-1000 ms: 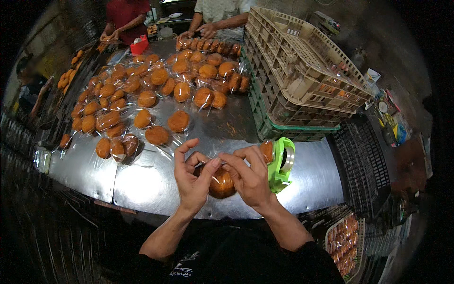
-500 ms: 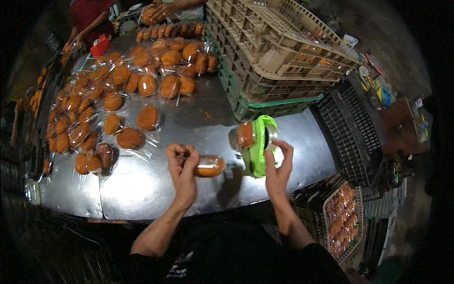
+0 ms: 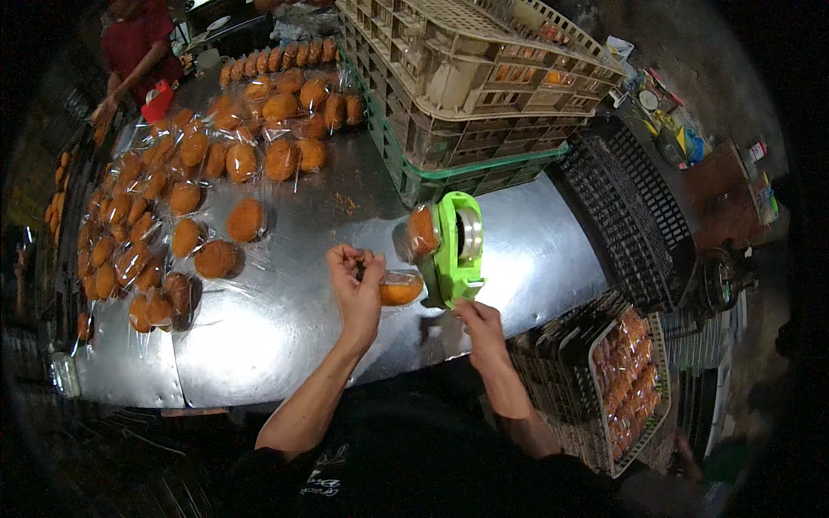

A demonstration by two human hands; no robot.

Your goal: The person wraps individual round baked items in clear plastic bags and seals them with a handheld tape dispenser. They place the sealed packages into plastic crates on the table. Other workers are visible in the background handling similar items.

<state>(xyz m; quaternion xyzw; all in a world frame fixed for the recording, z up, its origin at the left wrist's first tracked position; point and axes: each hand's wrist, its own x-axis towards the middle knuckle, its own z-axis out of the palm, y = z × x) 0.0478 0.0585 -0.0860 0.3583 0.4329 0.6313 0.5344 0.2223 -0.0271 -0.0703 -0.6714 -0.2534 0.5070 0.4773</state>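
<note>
My left hand [image 3: 356, 281] is closed on the gathered end of a clear plastic bag. The brown bun [image 3: 401, 288] in that bag points right, toward a bright green tape dispenser [image 3: 447, 250]. A roll of clear tape [image 3: 469, 233] sits in the dispenser. At the dispenser's near end is my right hand [image 3: 480, 324], thumb and fingers pinched together; what they hold is too small to make out. Another wrapped bun [image 3: 422, 230] rests against the dispenser's left side.
Many bagged buns [image 3: 185, 198] cover the left of the metal table [image 3: 294, 345]. Stacked crates [image 3: 466, 129] stand behind the dispenser, a black crate [image 3: 635, 224] to their right. Lower right, a crate holds packed buns [image 3: 630, 380]. A person in red [image 3: 138, 43] is at far left.
My right hand has gone from beside the tape roll to the dispenser's near end. The left hand has brought the bagged bun closer to the dispenser. Another person's hands left the top edge.
</note>
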